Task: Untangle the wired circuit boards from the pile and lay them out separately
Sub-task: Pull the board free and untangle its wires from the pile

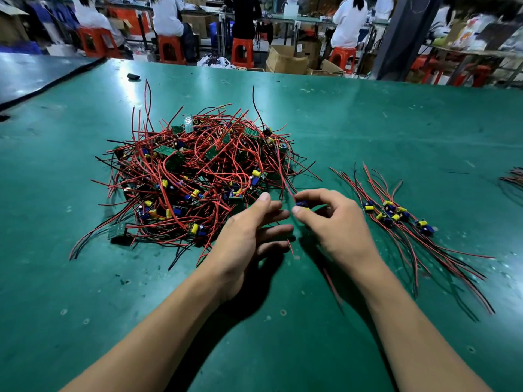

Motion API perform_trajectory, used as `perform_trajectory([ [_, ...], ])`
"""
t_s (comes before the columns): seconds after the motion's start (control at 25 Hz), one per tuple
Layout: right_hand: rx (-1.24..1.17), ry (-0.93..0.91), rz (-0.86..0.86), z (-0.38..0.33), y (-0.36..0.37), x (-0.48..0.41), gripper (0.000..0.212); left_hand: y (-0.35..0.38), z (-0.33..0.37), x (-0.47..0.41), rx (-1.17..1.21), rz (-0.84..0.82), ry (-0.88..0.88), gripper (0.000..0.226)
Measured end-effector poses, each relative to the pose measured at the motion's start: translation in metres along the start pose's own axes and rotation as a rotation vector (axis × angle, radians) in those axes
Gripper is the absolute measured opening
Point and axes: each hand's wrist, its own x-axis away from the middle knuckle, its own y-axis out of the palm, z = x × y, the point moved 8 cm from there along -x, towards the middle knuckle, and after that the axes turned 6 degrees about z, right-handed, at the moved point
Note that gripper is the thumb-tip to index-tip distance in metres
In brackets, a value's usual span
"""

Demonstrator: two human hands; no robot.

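From the head camera, the tangled pile of red- and black-wired circuit boards sits on the green table, left of centre. Just near of its right edge, the right hand has its grip closed: thumb and fingertips pinch one small circuit board, lifted off the table. The board's red wire runs up into the pile. The left hand is just beside it, its grip loose, fingers nearly straight and holding nothing. To the right lie the separated boards in a row, their wires trailing towards the near edge.
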Motion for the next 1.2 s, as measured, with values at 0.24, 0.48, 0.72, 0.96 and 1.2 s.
perform_trajectory([
  [0.24, 0.483, 0.066, 0.245, 0.016, -0.046, -0.009, 0.029, -0.024, 0.016, 0.004, 0.027, 0.184, 0.119, 0.054],
  [0.48, 0.138, 0.016, 0.085, -0.002, -0.007, 0.001, 0.024, -0.035, 0.012, 0.001, 0.074, 0.326, 0.105, 0.031],
  [0.72, 0.332, 0.121, 0.166, 0.009, -0.023, 0.000, 0.026, -0.032, 0.009, 0.001, 0.076, 0.292, 0.066, 0.028],
  [0.96, 0.123, -0.024, 0.094, -0.010, -0.002, 0.008, 0.013, -0.033, 0.009, 0.004, 0.062, 0.294, 0.037, 0.021],
  [1.2, -0.344, 0.160, -0.310, -0.018, 0.051, 0.026, 0.048, -0.019, 0.005, 0.010, -0.084, 0.231, 0.144, 0.014],
])
